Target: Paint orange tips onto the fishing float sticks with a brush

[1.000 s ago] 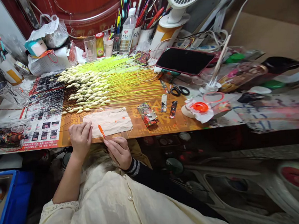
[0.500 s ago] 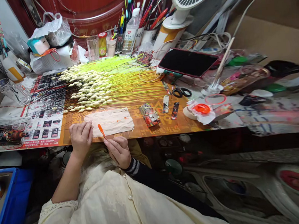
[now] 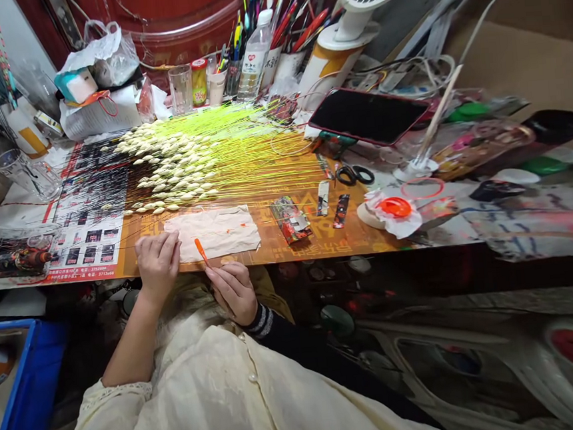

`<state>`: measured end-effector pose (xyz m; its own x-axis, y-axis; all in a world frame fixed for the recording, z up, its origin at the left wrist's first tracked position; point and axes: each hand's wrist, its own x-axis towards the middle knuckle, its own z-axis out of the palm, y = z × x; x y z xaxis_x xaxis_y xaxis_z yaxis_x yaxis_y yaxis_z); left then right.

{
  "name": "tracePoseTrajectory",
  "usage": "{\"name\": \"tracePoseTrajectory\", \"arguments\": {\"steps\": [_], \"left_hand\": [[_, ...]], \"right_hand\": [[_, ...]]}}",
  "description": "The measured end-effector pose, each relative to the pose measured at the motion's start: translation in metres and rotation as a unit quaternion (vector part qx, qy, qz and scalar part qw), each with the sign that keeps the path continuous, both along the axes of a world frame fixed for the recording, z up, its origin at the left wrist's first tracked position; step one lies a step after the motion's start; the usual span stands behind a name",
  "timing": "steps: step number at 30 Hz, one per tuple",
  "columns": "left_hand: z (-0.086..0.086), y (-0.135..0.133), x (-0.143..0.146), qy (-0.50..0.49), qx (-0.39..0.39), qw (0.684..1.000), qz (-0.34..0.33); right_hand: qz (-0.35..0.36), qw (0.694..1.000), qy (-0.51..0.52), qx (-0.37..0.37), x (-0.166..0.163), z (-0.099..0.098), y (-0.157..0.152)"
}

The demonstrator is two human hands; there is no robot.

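My right hand (image 3: 236, 292) is closed on a slim brush-like stick (image 3: 201, 250). Its bright orange end points up and away, over the near edge of a pale cloth (image 3: 187, 230). At the cloth's left end is my left hand (image 3: 159, 266), fingers bent and pressed together; whatever they hold, if anything, is hidden. Faint orange marks run across the cloth. Beyond it lies a thick row of fishing floats (image 3: 182, 164) with cream bodies, dark stems to the left and yellow-green tips to the right.
To the right are a folded printed card (image 3: 291, 220), black-handled scissors (image 3: 354, 175), a pot of orange paint (image 3: 394, 208) and a tablet (image 3: 368, 115). A water bottle (image 3: 255, 57), glass jar (image 3: 199, 83) and fan (image 3: 350, 29) stand behind. A glass mug (image 3: 27, 176) is left.
The whole view has shifted slightly, with things appearing a little farther right. Both hands keep nearly the same pose, and the orange-ended stick stays in my right hand.
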<state>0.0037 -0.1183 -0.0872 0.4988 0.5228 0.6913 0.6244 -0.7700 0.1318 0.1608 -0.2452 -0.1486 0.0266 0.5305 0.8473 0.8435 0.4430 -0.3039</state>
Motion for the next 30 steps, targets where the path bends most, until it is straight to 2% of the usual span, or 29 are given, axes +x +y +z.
{"name": "tracePoseTrajectory", "arguments": {"steps": [8, 30], "left_hand": [[0.000, -0.002, -0.001, -0.011, 0.032, 0.999, -0.013], [-0.001, -0.001, -0.002, -0.006, 0.023, 1.000, -0.002]], "right_hand": [[0.021, 1.000, -0.007, 0.018, -0.003, 0.002, 0.002], [0.017, 0.999, -0.008, -0.026, -0.012, -0.006, 0.009]]}}
